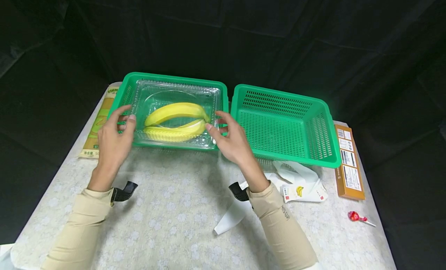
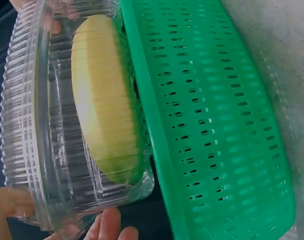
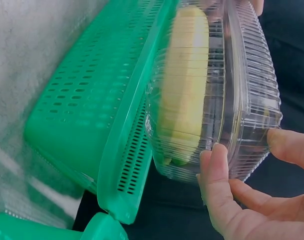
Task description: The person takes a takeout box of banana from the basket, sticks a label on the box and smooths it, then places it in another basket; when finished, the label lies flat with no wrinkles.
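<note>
Already packed, by the look of it, the clear container point(image 1: 158, 101) seems closed over the yellow bananas point(image 1: 175, 109); letting it go is still undone. Ribbed and glossy, it sits at or above the rim of the left green basket point(image 1: 174, 78), on the counter's point(image 1: 167, 212) far side. Each grip, left hand point(image 1: 115, 136) and right hand point(image 1: 232, 140), pinches its own edge.

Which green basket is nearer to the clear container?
The left basket: the container is held over it. The right basket stands farther off, beside the orange box.

orange box point(image 1: 349, 161): far right | red lollipop point(image 1: 353, 216): near box | brown-green packet point(image 1: 98, 122): far left
</note>
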The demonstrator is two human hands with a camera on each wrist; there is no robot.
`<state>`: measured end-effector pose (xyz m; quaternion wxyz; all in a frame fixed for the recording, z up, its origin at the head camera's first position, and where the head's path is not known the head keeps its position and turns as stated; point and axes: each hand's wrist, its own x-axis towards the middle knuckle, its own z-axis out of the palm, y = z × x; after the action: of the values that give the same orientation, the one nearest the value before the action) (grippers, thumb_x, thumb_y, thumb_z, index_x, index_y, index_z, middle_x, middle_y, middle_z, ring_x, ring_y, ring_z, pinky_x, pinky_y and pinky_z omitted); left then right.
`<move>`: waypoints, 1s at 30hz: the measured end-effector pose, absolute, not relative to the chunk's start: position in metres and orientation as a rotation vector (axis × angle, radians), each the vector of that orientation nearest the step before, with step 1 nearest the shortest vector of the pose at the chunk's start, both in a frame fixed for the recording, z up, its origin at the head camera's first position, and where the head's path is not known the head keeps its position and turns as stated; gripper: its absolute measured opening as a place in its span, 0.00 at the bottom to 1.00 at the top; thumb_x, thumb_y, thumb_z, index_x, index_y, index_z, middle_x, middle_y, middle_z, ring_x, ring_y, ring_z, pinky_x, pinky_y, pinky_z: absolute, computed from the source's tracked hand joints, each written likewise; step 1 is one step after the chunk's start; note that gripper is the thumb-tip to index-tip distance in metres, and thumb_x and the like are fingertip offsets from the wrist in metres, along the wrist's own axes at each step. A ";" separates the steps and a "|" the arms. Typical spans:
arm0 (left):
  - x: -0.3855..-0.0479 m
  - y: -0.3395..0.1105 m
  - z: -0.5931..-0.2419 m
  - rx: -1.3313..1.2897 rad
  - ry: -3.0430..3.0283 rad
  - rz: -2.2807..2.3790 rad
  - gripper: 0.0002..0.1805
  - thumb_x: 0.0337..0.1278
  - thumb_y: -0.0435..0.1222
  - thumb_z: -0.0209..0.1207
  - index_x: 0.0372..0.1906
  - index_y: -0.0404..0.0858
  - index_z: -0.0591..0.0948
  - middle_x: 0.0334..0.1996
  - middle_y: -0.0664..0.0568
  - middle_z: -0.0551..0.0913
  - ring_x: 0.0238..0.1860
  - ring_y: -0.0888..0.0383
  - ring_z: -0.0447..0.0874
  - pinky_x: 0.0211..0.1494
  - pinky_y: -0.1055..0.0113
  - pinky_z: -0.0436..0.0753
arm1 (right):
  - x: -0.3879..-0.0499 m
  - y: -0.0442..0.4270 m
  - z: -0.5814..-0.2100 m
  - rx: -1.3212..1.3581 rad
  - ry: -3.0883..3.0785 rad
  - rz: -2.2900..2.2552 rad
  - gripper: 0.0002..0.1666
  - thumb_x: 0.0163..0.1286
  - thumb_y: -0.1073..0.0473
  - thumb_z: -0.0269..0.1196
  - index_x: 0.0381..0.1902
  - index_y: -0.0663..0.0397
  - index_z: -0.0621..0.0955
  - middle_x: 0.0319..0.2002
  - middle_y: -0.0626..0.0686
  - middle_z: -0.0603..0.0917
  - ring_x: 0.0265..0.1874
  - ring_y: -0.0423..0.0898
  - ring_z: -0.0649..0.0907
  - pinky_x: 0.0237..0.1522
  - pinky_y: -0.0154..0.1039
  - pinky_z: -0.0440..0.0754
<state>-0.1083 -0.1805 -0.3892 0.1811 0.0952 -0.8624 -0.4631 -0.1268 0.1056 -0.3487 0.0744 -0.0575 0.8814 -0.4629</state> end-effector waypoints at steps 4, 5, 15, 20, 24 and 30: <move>-0.108 -0.183 -0.386 0.282 -2.453 -1.357 0.24 0.71 0.48 0.53 0.68 0.49 0.76 0.51 0.41 0.86 0.39 0.65 0.76 0.40 0.71 0.71 | -0.122 0.107 -0.347 -0.173 2.647 -1.405 0.34 0.74 0.45 0.61 0.73 0.46 0.68 0.63 0.57 0.78 0.57 0.55 0.82 0.54 0.52 0.82; -0.107 -0.183 -0.385 0.283 -2.460 -1.360 0.24 0.70 0.48 0.54 0.68 0.50 0.76 0.51 0.42 0.86 0.38 0.67 0.76 0.39 0.72 0.71 | -0.121 0.109 -0.347 -0.175 2.646 -1.411 0.34 0.74 0.46 0.61 0.73 0.46 0.68 0.63 0.57 0.78 0.57 0.55 0.82 0.54 0.52 0.82; -0.104 -0.184 -0.385 0.287 -2.458 -1.379 0.23 0.68 0.49 0.57 0.65 0.50 0.79 0.49 0.42 0.86 0.37 0.73 0.75 0.40 0.75 0.72 | -0.114 0.116 -0.350 -0.198 2.608 -1.404 0.34 0.72 0.44 0.62 0.72 0.43 0.69 0.61 0.56 0.79 0.55 0.55 0.81 0.51 0.50 0.83; -0.104 -0.184 -0.385 0.279 -2.467 -1.383 0.24 0.69 0.49 0.56 0.66 0.49 0.78 0.50 0.41 0.86 0.39 0.68 0.75 0.40 0.74 0.72 | -0.116 0.119 -0.354 -0.187 2.544 -1.480 0.35 0.72 0.43 0.62 0.73 0.41 0.67 0.62 0.55 0.78 0.56 0.54 0.81 0.50 0.48 0.84; -0.105 -0.185 -0.384 0.272 -2.483 -1.395 0.25 0.69 0.50 0.56 0.67 0.49 0.77 0.51 0.41 0.85 0.43 0.59 0.77 0.42 0.71 0.72 | -0.122 0.120 -0.357 -0.176 2.508 -1.546 0.37 0.73 0.42 0.60 0.75 0.42 0.64 0.61 0.55 0.77 0.55 0.53 0.81 0.48 0.46 0.84; -0.104 -0.186 -0.382 0.259 -2.486 -1.439 0.26 0.69 0.49 0.57 0.68 0.48 0.76 0.56 0.41 0.84 0.50 0.54 0.79 0.49 0.70 0.73 | -0.128 0.118 -0.358 -0.144 2.479 -1.590 0.40 0.70 0.42 0.64 0.76 0.41 0.63 0.60 0.55 0.76 0.55 0.52 0.79 0.48 0.45 0.81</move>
<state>-0.1045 -0.1858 -0.3825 0.1285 0.0892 -0.8548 -0.4948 -0.1275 0.1182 -0.3577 0.0962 -0.0485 0.8369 -0.5367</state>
